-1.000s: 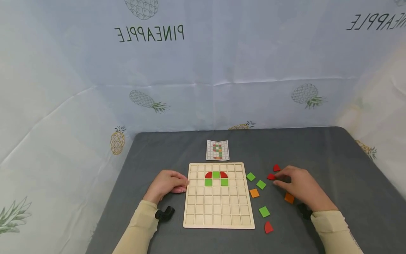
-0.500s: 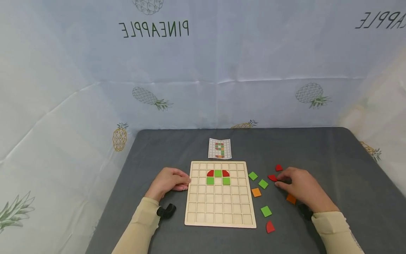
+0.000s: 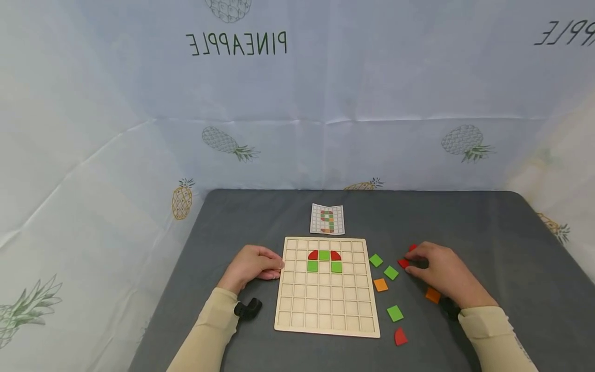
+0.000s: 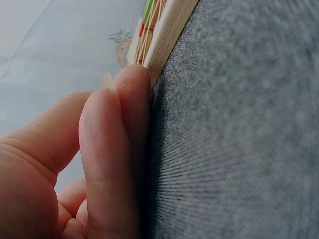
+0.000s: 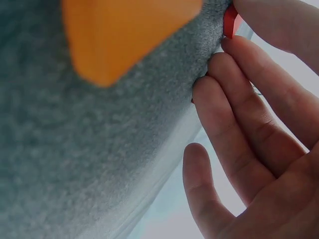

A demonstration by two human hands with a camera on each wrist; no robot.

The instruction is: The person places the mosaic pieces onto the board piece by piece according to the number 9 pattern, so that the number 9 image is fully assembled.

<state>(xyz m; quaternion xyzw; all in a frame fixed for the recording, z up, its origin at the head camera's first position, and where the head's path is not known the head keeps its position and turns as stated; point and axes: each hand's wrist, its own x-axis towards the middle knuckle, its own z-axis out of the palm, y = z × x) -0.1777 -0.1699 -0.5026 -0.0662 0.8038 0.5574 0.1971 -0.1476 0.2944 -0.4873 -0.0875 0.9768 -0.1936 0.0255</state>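
A square wooden grid board [image 3: 325, 299] lies on the table, with red quarter-circle tiles [image 3: 313, 255] and green square tiles [image 3: 324, 255] in its upper cells. The fingertips of my left hand [image 3: 253, 266] touch the board's left edge; in the left wrist view they lie against its side, the thumb mostly hidden. Right of the board, my right hand [image 3: 437, 268] pinches a red quarter-circle tile [image 5: 230, 21] between thumb and index finger, close to the tabletop. Another red tile [image 3: 412, 248] lies just behind those fingers, partly covered.
A small pattern card [image 3: 327, 219] lies behind the board. Loose green tiles [image 3: 391, 273], an orange tile [image 3: 380, 284] and a red tile [image 3: 401, 337] lie right of the board. Another orange tile [image 3: 433, 295] is beneath my right wrist. A pineapple-print cloth [image 3: 297, 93] hangs behind the table.
The head view has shifted slightly, so everything appears a little farther right. Both hands keep almost the same places, and the tiles on the board have not changed.
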